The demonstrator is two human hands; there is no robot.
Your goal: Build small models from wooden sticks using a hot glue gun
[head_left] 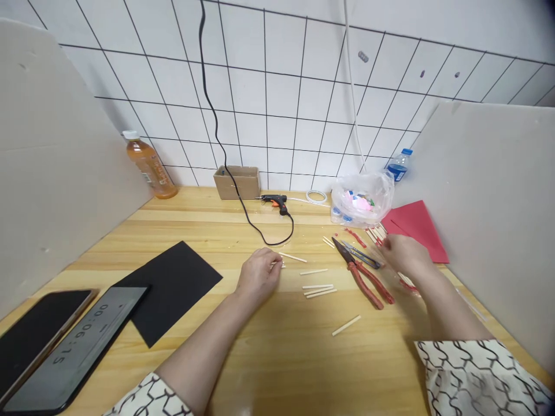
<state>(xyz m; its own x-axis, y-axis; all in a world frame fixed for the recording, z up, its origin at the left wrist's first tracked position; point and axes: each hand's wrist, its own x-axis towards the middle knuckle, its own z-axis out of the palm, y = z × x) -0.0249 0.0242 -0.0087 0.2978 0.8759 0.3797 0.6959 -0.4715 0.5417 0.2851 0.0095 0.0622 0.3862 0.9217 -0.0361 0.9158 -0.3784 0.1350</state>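
My left hand [259, 276] rests on the table with its fingers curled together around short pale sticks, whose ends poke out by the fingertips. Loose pale sticks [321, 293] lie to its right. On the right, my right hand [404, 252] reaches over a pile of red-tipped sticks [376, 233], fingers pinched; what they hold, if anything, is too small to make out. Red-handled pliers [363, 278] and small snips [362, 254] lie between my hands, nearer the right one.
A black hot glue gun [276, 201] with its cord, a cardboard box [237, 182] and a plastic bag [363, 199] stand at the back. Black paper [173, 289] and a phone timer [78, 346] lie left, red paper [418, 228] right. White boards flank the table.
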